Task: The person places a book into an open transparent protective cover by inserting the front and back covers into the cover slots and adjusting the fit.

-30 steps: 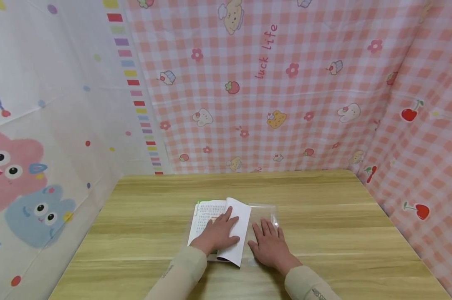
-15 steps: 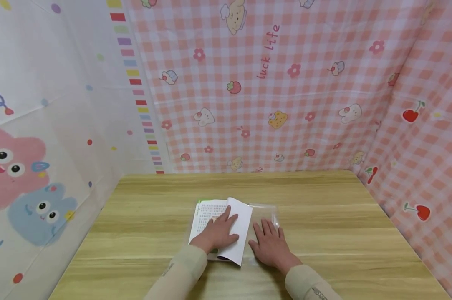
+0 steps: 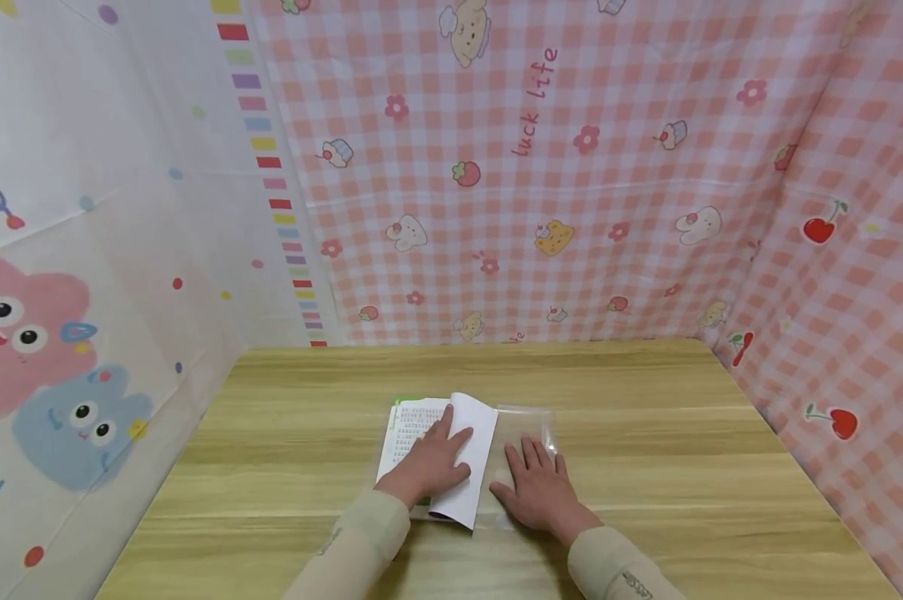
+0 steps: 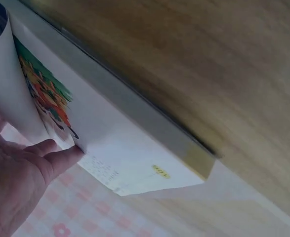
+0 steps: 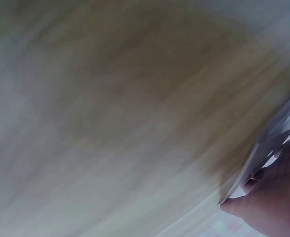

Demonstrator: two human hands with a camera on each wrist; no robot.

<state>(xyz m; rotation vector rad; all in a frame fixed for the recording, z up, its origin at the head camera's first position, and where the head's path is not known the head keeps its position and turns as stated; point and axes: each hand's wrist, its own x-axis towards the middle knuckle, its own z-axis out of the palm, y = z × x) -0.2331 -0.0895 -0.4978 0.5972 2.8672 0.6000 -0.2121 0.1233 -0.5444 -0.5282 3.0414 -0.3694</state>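
Note:
An opened book (image 3: 413,417) lies near the front of the table, its printed page at the left and a blank white flap (image 3: 483,425) curving over to the right. My left hand (image 3: 430,468) rests across page and flap, fingers spread. From the left wrist view, its fingertips touch the book (image 4: 120,133) beside a coloured picture, and the thick page edge shows. A clear plastic book cover (image 3: 524,422) sticks out on the right. On that sheet my right hand (image 3: 539,492) lies with fingers extended. In the right wrist view, part of the right hand (image 5: 273,197) touches the clear plastic.
The wooden table (image 3: 646,433) extends around the book on all sides. Behind it hangs a pink checked cloth (image 3: 511,192), and a white patterned cloth (image 3: 121,250) hangs at the left. More checked cloth borders the right side.
My left hand and the white flap have shifted slightly to the left. The right thumb has moved a little left, while the rest of the right hand stays nearly in place.

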